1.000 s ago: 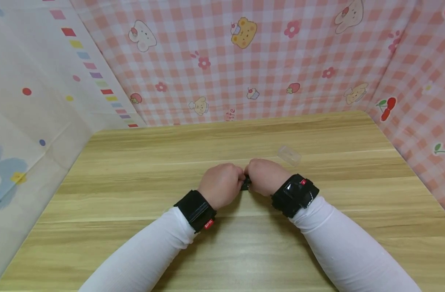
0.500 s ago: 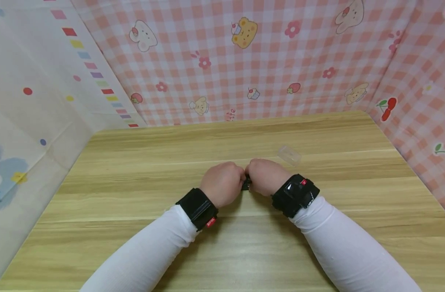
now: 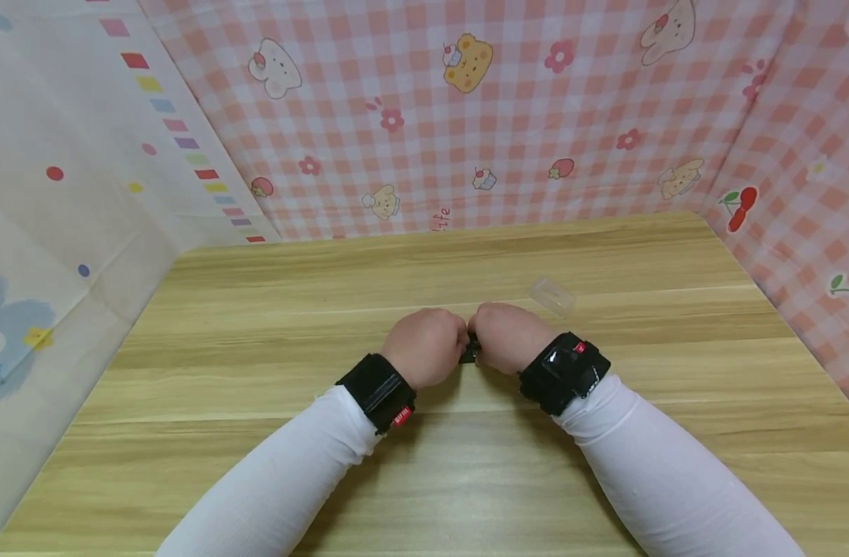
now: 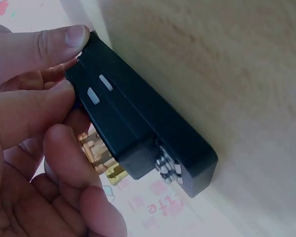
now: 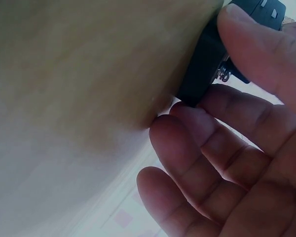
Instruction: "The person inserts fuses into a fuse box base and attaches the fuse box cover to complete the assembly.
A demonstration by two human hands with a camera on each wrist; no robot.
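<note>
Both hands meet over a small black electrical block (image 3: 469,353) in the head view. In the left wrist view it is a long stepped black block (image 4: 138,108) with two pale slots, silvery screws at one end and copper-coloured metal contacts on its side. My left hand (image 3: 427,348) pinches one end between thumb and forefinger; the other fingers curl beside the contacts. My right hand (image 3: 511,338) holds the opposite end: in the right wrist view the thumb lies across the black block (image 5: 202,66) and fingertips meet its corner. The left wrist view does not show the right hand.
A clear plastic cover or box (image 3: 553,297) lies on the wooden table (image 3: 292,286), just beyond my right hand. Pink checked cloth (image 3: 410,93) hangs behind the table and at its right; a pale patterned cloth (image 3: 104,224) is at the left.
The left hand and wrist have shifted slightly up and to the right. The right hand, the block and the clear plastic piece have stayed nearly in place.
</note>
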